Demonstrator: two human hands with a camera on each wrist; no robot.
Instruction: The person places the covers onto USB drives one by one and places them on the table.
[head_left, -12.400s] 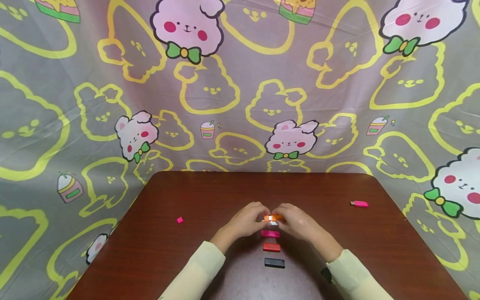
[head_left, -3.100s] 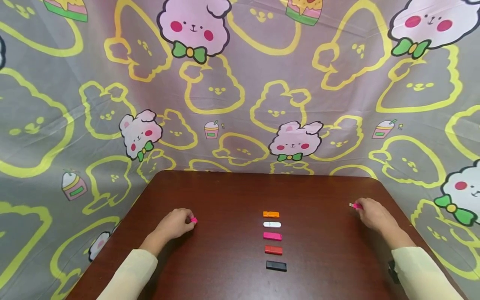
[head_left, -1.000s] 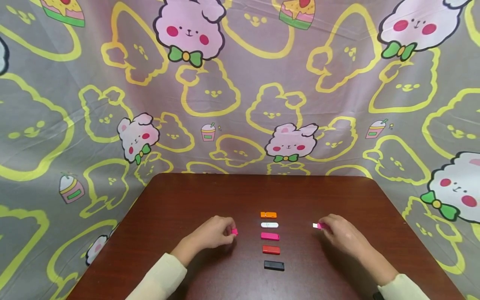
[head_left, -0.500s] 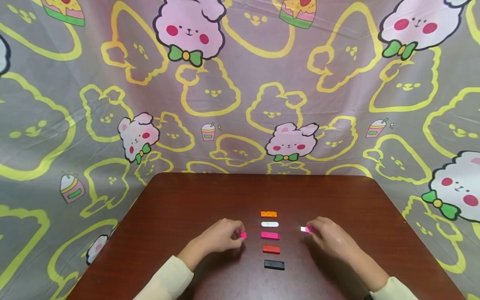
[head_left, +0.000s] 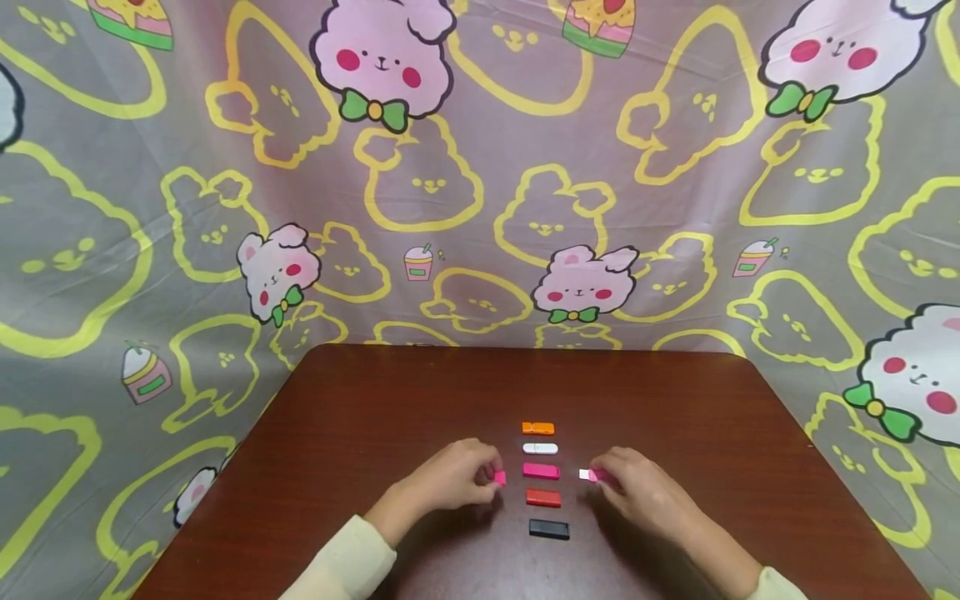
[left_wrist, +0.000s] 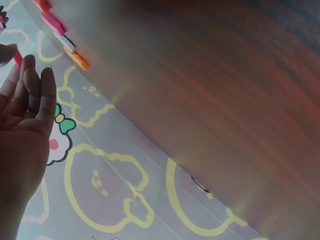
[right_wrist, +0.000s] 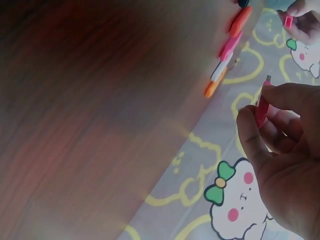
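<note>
In the head view my left hand [head_left: 456,477] pinches a small pink USB cap [head_left: 500,477] between thumb and fingertips, left of the row of sticks. My right hand [head_left: 645,493] pinches a pink USB flash drive [head_left: 597,475], its bare metal plug pointing left toward the cap. A gap separates the two, with a capped pink USB flash drive [head_left: 541,472] lying between the hands. The right wrist view shows the held drive [right_wrist: 263,107] between thumb and finger, and the cap [right_wrist: 288,21] with its hollow end visible.
Above the pink stick in the row lie an orange USB stick [head_left: 538,428] and a white one [head_left: 540,448]. Below it lie a red stick [head_left: 543,497] and a black one [head_left: 549,529]. All rest on the brown table [head_left: 375,400], before a patterned cloth [head_left: 480,167].
The orange stick, earlier between both hands, lies in the row. Both hands have since taken hold of the pink cap and drive at the table's sides and brought them inward, closer together.
</note>
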